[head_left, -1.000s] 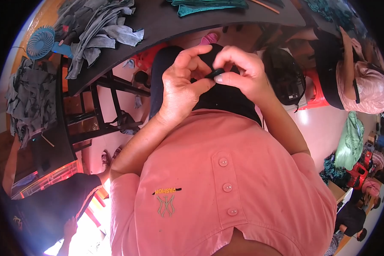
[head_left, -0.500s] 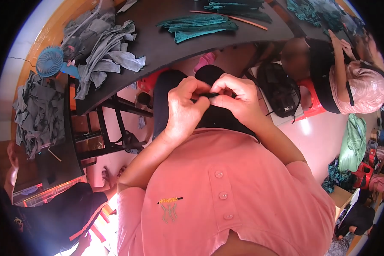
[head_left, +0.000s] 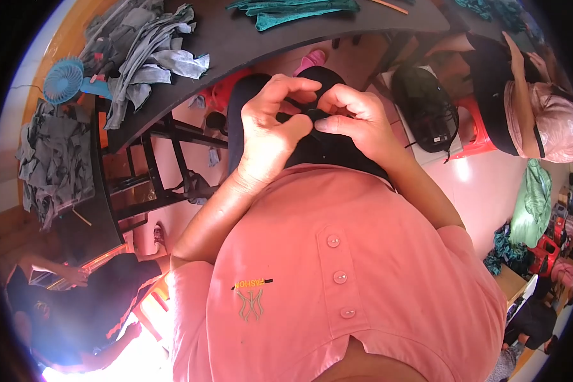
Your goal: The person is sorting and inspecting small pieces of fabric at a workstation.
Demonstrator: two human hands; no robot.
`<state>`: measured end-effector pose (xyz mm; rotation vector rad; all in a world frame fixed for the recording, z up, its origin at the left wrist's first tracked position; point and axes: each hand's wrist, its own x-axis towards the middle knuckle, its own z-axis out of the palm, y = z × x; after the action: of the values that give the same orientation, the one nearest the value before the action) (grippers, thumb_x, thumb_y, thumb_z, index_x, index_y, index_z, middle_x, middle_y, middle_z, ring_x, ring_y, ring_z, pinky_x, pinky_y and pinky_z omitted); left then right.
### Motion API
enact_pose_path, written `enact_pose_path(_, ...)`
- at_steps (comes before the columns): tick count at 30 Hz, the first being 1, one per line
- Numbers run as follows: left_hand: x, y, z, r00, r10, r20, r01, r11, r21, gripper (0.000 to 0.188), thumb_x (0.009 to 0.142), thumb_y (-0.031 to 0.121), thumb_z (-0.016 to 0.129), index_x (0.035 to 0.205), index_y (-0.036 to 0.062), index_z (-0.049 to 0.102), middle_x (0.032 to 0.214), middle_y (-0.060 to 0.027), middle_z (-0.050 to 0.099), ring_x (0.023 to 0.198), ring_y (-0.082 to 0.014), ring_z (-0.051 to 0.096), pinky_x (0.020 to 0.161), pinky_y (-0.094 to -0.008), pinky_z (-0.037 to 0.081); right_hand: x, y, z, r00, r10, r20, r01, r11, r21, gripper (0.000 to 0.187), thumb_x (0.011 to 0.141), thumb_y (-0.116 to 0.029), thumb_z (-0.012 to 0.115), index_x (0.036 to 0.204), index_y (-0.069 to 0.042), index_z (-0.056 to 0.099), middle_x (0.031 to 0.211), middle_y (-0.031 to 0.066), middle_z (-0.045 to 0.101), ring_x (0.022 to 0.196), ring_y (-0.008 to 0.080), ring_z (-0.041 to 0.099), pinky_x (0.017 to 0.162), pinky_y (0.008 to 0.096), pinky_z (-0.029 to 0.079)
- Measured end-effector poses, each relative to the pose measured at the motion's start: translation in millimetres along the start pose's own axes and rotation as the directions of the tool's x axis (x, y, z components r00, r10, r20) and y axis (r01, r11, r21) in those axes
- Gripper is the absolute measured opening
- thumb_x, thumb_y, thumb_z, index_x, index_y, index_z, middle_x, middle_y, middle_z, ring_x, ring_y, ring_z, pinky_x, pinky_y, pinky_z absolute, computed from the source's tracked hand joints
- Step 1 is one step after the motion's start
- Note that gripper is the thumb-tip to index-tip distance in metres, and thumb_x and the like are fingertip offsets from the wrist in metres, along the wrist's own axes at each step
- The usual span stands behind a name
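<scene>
Over my dark-trousered lap, my two hands meet with their fingertips almost touching. Between them is a small dark piece (head_left: 314,114), perhaps cloth, mostly hidden by the fingers and hard to tell from the black trousers behind it. My left hand (head_left: 274,121) is curled, its thumb tip at the piece and its index finger arched above. Thumb and index finger of my right hand (head_left: 356,118) pinch the piece from the other side.
Ahead is a dark table (head_left: 235,48) with grey cloth strips (head_left: 153,60), folded teal cloth (head_left: 293,9) and a blue fan (head_left: 63,79). A black backpack (head_left: 424,108) lies right. Co-workers sit at right and lower left; a dark stool frame (head_left: 172,172) stands left.
The view has shifted, so the table sits higher. My left index finger has lifted away from the thumb, widening the gap. The lower-left person has leaned in and moved an arm.
</scene>
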<state>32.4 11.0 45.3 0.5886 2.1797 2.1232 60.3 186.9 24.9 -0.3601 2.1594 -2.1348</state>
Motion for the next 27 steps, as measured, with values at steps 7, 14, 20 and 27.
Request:
enact_pose_path(7,1.7,-18.7,-2.5,0.963,0.267,0.044,-0.269,0.922,0.278,0.020,0.069,-0.013,0.049,0.082,-0.0017,0.058,0.076,-0.0051,0.057,0.068,-0.0128,0.055,0.065,-0.0231,0.045,-1.0,-0.4,4.1,0.998,-0.010,-0.057,0.009,1.000,-0.023,0.013,0.079,-0.002,0.070,0.087,-0.001,0.060,0.077,0.0003,0.060,0.074,0.0063,0.054,0.067,0.0230,0.044)
enact_pose_path(14,-6.9,-11.9,-0.9,0.963,0.271,-0.015,-0.259,0.934,0.246,0.042,0.067,-0.012,0.050,0.105,0.0020,0.057,0.080,-0.0044,0.060,0.076,-0.0141,0.060,0.067,-0.0244,0.048,-2.0,0.8,9.9,0.998,0.051,-0.036,-0.049,0.998,0.038,0.016,0.077,-0.003,0.071,0.086,-0.001,0.058,0.076,-0.0013,0.058,0.074,0.0050,0.052,0.067,0.0227,0.043)
enact_pose_path(20,-7.1,-16.9,-1.2,0.995,0.068,-0.067,-0.047,0.959,0.281,0.018,0.069,-0.008,0.051,0.082,-0.0007,0.061,0.069,-0.0044,0.058,0.065,-0.0089,0.054,0.058,-0.0250,0.044,8.0,0.6,16.5,0.999,0.012,-0.047,-0.016,0.995,-0.100,0.018,0.075,-0.003,0.073,0.085,-0.001,0.058,0.075,-0.0001,0.057,0.074,0.0057,0.053,0.066,0.0230,0.044)
enact_pose_path(27,-2.0,-2.5,-11.3,0.935,0.276,-0.222,-0.240,0.955,0.176,0.015,0.067,-0.008,0.046,0.073,0.0002,0.058,0.062,-0.0012,0.049,0.061,-0.0082,0.047,0.056,-0.0236,0.037,-3.6,21.0,21.1,0.978,0.191,0.082,-0.192,0.981,0.004,0.016,0.083,-0.012,0.069,0.091,-0.002,0.060,0.071,0.0010,0.057,0.067,0.0081,0.053,0.063,0.0253,0.042)
